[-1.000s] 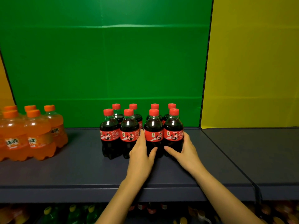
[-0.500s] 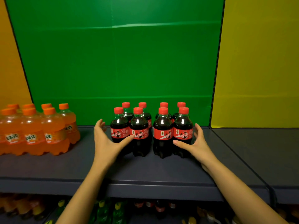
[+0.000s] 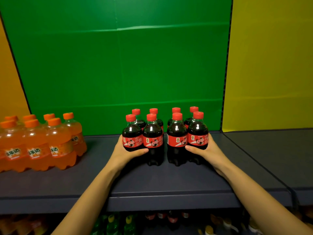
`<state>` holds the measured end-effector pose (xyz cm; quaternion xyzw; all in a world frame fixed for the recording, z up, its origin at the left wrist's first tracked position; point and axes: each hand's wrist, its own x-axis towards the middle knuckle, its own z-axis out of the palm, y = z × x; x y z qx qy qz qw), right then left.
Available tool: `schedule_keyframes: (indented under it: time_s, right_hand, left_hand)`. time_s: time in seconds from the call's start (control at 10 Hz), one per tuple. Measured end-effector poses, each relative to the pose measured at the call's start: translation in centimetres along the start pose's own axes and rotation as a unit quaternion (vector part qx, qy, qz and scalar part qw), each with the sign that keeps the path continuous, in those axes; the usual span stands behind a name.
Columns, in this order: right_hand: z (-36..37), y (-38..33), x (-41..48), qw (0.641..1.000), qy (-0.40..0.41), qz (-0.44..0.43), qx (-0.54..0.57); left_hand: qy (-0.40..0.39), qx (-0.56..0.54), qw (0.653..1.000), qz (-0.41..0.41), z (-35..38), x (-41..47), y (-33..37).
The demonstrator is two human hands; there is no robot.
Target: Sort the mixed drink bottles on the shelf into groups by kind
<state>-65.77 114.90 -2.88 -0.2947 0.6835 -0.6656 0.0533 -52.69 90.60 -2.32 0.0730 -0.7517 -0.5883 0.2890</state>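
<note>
Standing at the shelf's (image 3: pixel 152 182) left end, toward the back edge, the orange bottles (image 3: pixel 39 141) form a tight block of eight, apart from everything else; that kind looks already grouped. Well to their right, near the middle of the back edge, eight colas (image 3: pixel 165 133) stand upright in two rows, with a narrow gap splitting the block into a left four and a right four.

The left hand (image 3: pixel 126 150) cups the outer side of the front left cola, fingers wrapped behind it and thumb laid across the front below the label of its neighbour. The right hand (image 3: pixel 207 150) mirrors this on the front right cola, fingers curled round its far side, thumb across the front. Neither hand lifts a bottle; both press inward on the block's flanks.

By my reading the step in hand is squaring up the cola group, with sorting on this shelf almost done. The next move calls for an even squeeze from both sides to close the middle gap, kept low on the bodies so no bottle tips, and no push toward the front edge.
</note>
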Motion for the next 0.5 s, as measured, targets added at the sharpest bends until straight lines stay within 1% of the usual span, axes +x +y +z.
schedule_keyframes:
  time_s: [0.3, 0.4, 0.5]
  right_hand:
    - [0.3, 0.1, 0.1, 1.000, -0.001, -0.009, -0.019]
    - [0.3, -0.2, -0.3, 0.999, -0.010, 0.009, -0.039]
    - [0.1, -1.4, -1.0, 0.998, 0.002, 0.017, -0.067]
  left_hand:
    - [-0.001, 0.009, 1.000, 0.007, 0.2, 0.1, -0.3]
    - [-0.014, 0.025, 1.000, 0.010, 0.3, -0.4, 0.1]
    - [-0.024, 0.043, 0.999, 0.001, -0.4, -0.8, 0.6]
